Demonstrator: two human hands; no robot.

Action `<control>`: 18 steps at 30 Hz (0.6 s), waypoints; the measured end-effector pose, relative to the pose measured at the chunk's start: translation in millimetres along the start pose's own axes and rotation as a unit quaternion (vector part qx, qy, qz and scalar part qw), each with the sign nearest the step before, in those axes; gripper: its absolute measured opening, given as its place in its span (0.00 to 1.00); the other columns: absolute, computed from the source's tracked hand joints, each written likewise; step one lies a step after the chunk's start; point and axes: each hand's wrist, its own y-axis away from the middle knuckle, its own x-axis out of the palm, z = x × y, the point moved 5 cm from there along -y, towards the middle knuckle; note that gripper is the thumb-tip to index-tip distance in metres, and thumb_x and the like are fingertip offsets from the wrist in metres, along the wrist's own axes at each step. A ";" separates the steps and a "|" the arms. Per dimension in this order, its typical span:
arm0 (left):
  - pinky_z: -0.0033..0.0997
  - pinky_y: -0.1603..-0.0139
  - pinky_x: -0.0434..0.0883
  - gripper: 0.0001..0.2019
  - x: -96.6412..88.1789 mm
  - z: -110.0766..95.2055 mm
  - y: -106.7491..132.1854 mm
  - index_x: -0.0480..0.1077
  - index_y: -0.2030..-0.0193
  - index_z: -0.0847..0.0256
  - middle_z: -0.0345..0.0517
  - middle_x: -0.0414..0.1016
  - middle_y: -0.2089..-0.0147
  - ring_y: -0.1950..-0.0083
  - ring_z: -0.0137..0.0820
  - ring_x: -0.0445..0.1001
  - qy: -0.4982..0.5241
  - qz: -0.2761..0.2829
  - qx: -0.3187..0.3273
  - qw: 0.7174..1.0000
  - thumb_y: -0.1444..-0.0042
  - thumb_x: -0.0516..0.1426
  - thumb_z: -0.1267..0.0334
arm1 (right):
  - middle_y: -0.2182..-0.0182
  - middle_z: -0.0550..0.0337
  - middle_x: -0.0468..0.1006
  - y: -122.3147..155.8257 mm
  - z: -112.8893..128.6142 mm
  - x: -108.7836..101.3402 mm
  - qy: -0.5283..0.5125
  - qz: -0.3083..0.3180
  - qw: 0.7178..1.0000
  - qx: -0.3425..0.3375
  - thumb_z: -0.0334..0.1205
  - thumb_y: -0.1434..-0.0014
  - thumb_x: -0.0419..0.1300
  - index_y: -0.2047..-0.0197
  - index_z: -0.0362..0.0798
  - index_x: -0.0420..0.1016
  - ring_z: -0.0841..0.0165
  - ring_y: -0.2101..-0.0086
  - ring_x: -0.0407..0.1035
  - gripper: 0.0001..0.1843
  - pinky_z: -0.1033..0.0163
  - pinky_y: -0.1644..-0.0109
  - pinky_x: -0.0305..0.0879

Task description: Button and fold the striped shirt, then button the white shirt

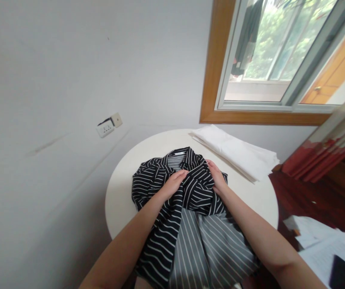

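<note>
A black shirt with white stripes [160, 180] lies bunched on a round white table [121, 188], its collar at the far side and its grey inner side hanging over the near edge. My left hand [174, 182] rests on the cloth just below the collar, fingers together and curled onto the fabric. My right hand [216, 176] presses on the shirt's right side, fingers bent into the folds. Both hands touch the shirt close to each other.
A folded white cloth [238, 154] lies at the table's far right. A wall socket [108, 126] sits on the white wall to the left. A wood-framed window [265, 80] is behind. Papers [325, 245] and a red curtain [325, 156] are on the right.
</note>
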 end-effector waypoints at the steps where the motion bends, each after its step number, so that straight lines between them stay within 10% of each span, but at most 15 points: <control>1: 0.35 0.45 0.65 0.14 -3.1 0.3 -0.2 0.74 0.58 0.60 0.43 0.76 0.55 0.52 0.34 0.71 0.025 -0.002 -0.008 1.000 0.42 0.51 0.56 | 0.72 0.63 0.74 -0.6 -0.4 -1.0 -0.006 0.002 1.000 0.004 0.56 0.49 0.60 0.61 0.51 0.69 0.67 0.71 0.69 0.19 0.62 0.66 0.65; 12: 0.37 0.46 0.66 0.17 -10.5 -7.5 6.0 0.74 0.53 0.62 0.48 0.77 0.55 0.53 0.34 0.73 0.071 0.081 -0.039 0.993 0.47 0.58 0.56 | 0.69 0.65 0.77 1.3 0.2 3.5 -0.085 0.020 0.995 0.045 0.48 0.52 0.63 0.63 0.51 0.71 0.67 0.67 0.70 0.15 0.62 0.60 0.66; 18: 0.35 0.52 0.70 0.17 -14.2 -2.9 0.1 0.75 0.59 0.64 0.48 0.77 0.60 0.59 0.32 0.75 0.001 0.008 0.025 1.000 0.52 0.61 0.55 | 0.71 0.64 0.76 -1.3 -10.9 0.4 -0.085 0.016 0.994 0.061 0.48 0.52 0.63 0.64 0.51 0.71 0.66 0.67 0.70 0.14 0.62 0.62 0.66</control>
